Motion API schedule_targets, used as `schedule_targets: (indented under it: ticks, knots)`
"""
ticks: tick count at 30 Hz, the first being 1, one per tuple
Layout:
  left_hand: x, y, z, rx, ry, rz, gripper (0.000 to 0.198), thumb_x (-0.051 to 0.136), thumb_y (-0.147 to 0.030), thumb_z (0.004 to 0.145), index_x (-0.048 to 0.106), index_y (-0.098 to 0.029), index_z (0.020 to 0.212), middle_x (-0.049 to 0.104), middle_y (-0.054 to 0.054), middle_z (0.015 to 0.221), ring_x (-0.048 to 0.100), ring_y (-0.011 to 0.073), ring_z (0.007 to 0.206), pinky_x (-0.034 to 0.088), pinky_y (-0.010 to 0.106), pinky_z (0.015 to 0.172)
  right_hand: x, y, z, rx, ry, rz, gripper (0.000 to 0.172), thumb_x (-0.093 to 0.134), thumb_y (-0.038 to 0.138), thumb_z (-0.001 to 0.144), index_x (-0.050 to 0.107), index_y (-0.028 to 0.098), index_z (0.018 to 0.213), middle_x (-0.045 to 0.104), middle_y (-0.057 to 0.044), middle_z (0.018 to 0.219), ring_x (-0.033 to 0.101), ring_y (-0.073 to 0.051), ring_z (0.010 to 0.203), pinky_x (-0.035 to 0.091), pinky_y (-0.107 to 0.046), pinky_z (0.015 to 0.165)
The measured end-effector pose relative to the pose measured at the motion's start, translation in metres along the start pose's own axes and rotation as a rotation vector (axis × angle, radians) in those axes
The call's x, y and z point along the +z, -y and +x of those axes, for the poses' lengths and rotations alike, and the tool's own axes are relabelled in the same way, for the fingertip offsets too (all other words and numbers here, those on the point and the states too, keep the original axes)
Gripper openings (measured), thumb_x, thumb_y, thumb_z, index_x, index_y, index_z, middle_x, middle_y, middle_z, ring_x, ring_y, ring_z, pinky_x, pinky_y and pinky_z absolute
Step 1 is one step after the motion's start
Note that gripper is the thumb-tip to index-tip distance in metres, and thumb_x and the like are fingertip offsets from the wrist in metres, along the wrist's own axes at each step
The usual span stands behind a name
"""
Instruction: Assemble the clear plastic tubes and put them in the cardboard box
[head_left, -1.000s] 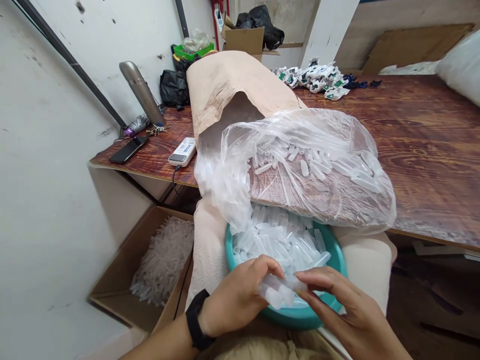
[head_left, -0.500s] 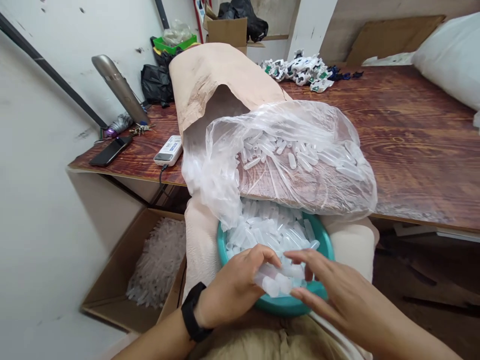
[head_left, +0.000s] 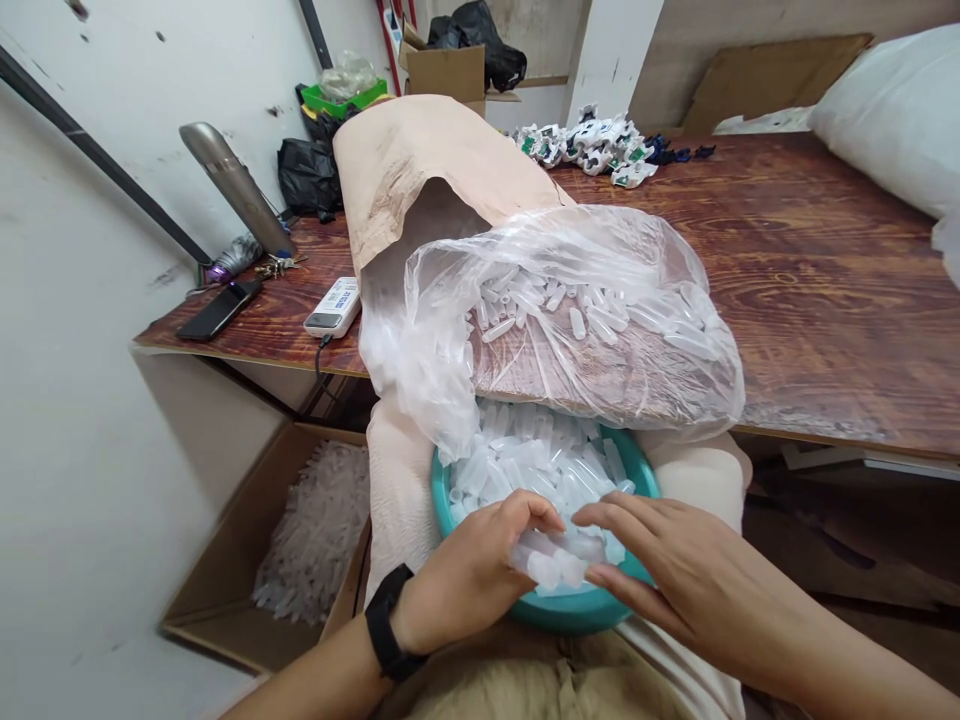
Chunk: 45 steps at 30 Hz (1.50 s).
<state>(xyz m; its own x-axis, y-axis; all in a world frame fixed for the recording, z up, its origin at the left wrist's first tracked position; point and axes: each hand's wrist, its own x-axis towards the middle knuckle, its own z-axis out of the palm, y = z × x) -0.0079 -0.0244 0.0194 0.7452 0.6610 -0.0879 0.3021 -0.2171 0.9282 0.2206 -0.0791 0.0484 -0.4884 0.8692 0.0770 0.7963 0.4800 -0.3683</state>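
A teal bowl point(head_left: 450, 478) on my lap is heaped with several small clear plastic tubes point(head_left: 540, 460). My left hand point(head_left: 472, 575), with a black band at the wrist, is closed round a small bunch of these tubes at the bowl's near rim. My right hand point(head_left: 675, 575) reaches in from the right, fingers stretched and resting against the same bunch. Above the bowl a clear plastic bag point(head_left: 570, 320) holding more tubes spills out of a brown paper sack point(head_left: 427, 170) lying on the wooden table point(head_left: 825, 290).
A cardboard box point(head_left: 247, 560) of clear tubes stands on the floor at the left. On the table lie a phone point(head_left: 217, 310), a white power bank point(head_left: 332, 307), keys, a metal flask point(head_left: 229, 185), black bags and a pile of small white packets point(head_left: 592, 145).
The view has shifted slightly. My right hand has moved closer to the bunch of tubes held by my left hand; the left hand keeps its hold.
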Motion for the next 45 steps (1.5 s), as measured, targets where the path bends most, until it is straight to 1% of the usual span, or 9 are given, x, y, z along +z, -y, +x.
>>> schedule_targets:
  ticks: [6,11,14,20,24,28,36,41,45]
  knots:
    - [0.006,0.003,0.004,0.110,-0.003,0.112,0.036,0.056,-0.005,0.085,0.053,-0.021,0.116,0.067,0.003,0.116,0.063,0.0178,0.109,0.048,0.030,0.095,0.007,0.000,-0.004,0.121,0.137,0.162,0.051,0.022,0.040,0.108,0.055,0.023,0.073,0.060,0.000,0.065,0.059,-0.017,0.057,0.042,-0.029,0.056]
    - [0.005,0.001,0.006,0.097,0.019,0.097,0.045,0.057,-0.008,0.088,0.047,-0.021,0.130,0.069,0.004,0.116,0.066,0.0173,0.105,0.050,0.031,0.096,0.010,-0.005,-0.008,0.134,0.121,0.174,0.039,0.032,0.050,0.105,0.060,0.023,0.098,0.066,-0.004,0.088,0.064,-0.023,0.077,0.047,-0.034,0.069]
    - [0.006,0.000,0.008,0.106,0.034,0.118,0.048,0.056,-0.008,0.088,0.045,-0.022,0.133,0.069,0.004,0.117,0.067,0.0178,0.106,0.051,0.032,0.096,0.012,-0.003,-0.006,0.123,0.119,0.177,0.046,0.026,0.047,0.106,0.059,0.022,0.086,0.063,-0.005,0.082,0.062,-0.024,0.075,0.047,-0.037,0.070]
    - [0.010,0.003,0.015,0.226,0.080,0.279,0.060,0.042,0.000,0.087,0.038,-0.022,0.142,0.055,0.008,0.145,0.057,0.0213,0.126,0.045,0.041,0.108,0.018,-0.009,-0.001,0.392,0.219,0.630,0.057,0.019,0.051,0.106,0.056,0.022,0.075,0.062,0.001,0.068,0.061,-0.017,0.064,0.047,-0.027,0.061]
    - [0.012,0.006,0.019,0.118,0.124,0.296,0.057,0.047,-0.002,0.086,0.040,-0.019,0.140,0.057,0.010,0.141,0.052,0.0216,0.131,0.043,0.041,0.110,0.011,-0.032,-0.003,0.365,0.176,0.420,0.047,0.030,0.051,0.105,0.063,0.024,0.084,0.064,0.001,0.069,0.063,-0.018,0.065,0.046,-0.028,0.061]
    - [0.025,0.008,0.026,0.000,0.310,0.573,0.024,0.061,-0.024,0.090,0.062,-0.016,0.112,0.073,0.012,0.110,0.069,0.0291,0.103,0.055,0.040,0.089,0.016,-0.045,-0.006,0.192,0.211,0.107,0.015,0.050,0.020,0.097,0.064,0.024,0.091,0.070,-0.002,0.087,0.068,-0.020,0.078,0.048,-0.029,0.067]
    - [0.041,0.002,0.050,0.008,0.513,0.817,0.010,0.066,-0.018,0.078,0.072,-0.010,0.081,0.075,0.018,0.081,0.073,0.0335,0.074,0.054,0.036,0.060,0.039,-0.033,0.004,0.089,0.293,-0.022,0.021,0.057,0.001,0.086,0.067,0.018,0.095,0.069,-0.009,0.090,0.068,-0.028,0.086,0.049,-0.038,0.072]
    - [0.026,0.003,0.050,0.037,0.518,0.805,0.010,0.066,-0.021,0.076,0.070,-0.013,0.081,0.075,0.015,0.081,0.071,0.0323,0.073,0.051,0.035,0.059,0.040,-0.031,0.006,0.074,0.298,-0.040,0.022,0.056,0.001,0.086,0.066,0.018,0.094,0.068,-0.008,0.089,0.068,-0.028,0.085,0.049,-0.037,0.071]
    - [0.001,0.006,0.041,-0.006,0.312,0.591,0.015,0.066,-0.031,0.077,0.064,-0.019,0.085,0.072,0.006,0.087,0.068,0.0249,0.079,0.049,0.031,0.068,0.041,-0.026,0.005,0.056,0.297,0.002,0.024,0.058,0.000,0.084,0.066,0.020,0.094,0.070,-0.005,0.091,0.069,-0.024,0.088,0.049,-0.032,0.073]
